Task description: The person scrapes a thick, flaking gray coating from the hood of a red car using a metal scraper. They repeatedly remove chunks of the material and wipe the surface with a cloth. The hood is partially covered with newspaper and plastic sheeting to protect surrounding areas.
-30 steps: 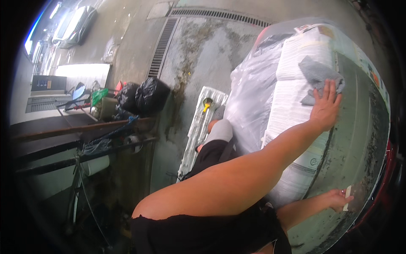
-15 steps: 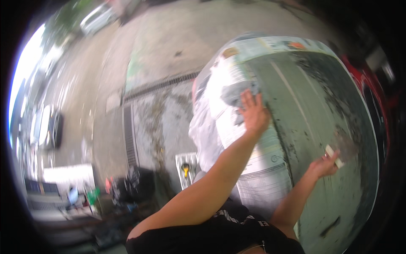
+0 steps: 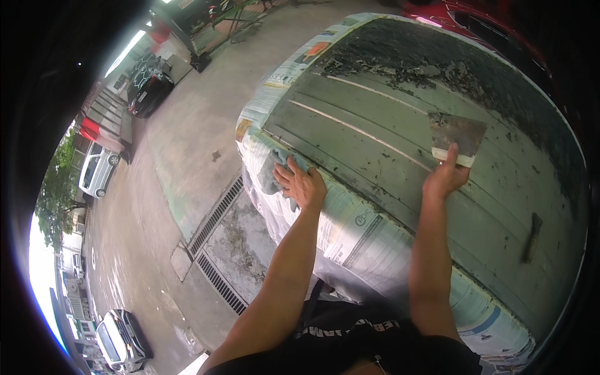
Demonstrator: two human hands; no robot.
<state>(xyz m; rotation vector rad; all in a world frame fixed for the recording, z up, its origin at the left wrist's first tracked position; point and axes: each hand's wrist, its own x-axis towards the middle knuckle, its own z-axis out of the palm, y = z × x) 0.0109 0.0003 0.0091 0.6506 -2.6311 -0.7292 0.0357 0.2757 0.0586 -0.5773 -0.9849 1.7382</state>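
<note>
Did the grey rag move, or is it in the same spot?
No, no clear shift either way: the grey rag is about as far from the round mark on the paper as before, still under the left hand. The view turned.

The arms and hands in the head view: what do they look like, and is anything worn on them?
They are a person's own. The left hand and right hand are ungloved, and no watch or wristband shows. The left arm and right arm emerge bare from a short-sleeved black top with white lettering. No cables run along them.
</note>
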